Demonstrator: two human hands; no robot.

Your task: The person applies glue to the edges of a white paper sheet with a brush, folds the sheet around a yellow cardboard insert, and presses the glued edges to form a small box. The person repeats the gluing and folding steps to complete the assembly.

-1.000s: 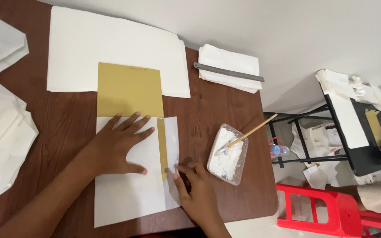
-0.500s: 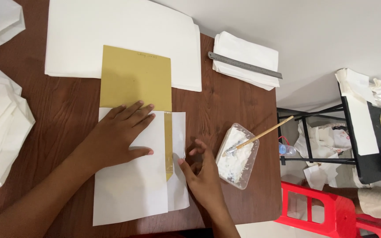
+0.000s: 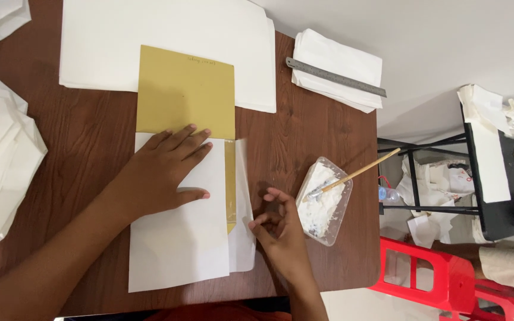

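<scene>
While my left hand [image 3: 165, 172] lies flat with its fingers spread wide on the white sheet [image 3: 176, 238], pinning it to the brown bench [image 3: 90, 128], my right hand [image 3: 281, 235] rests just right of that sheet, holding nothing, its fingers loosely curled and the fingertips near the sheet's folded right flap. Under the sheet lies a mustard-yellow card [image 3: 185, 92], its upper half showing above the sheet and a narrow yellow strip showing between the sheet's main panel and the flap. Right of the sheet, near my right hand, stands a clear plastic tub [image 3: 323, 202] of white paste with a wooden-handled brush [image 3: 358, 173] leaning in it. Above the sheet lies a big stack of white paper [image 3: 168, 41], and up to the right of it a smaller white stack [image 3: 337, 68] with a metal ruler [image 3: 334, 77] across it.
</scene>
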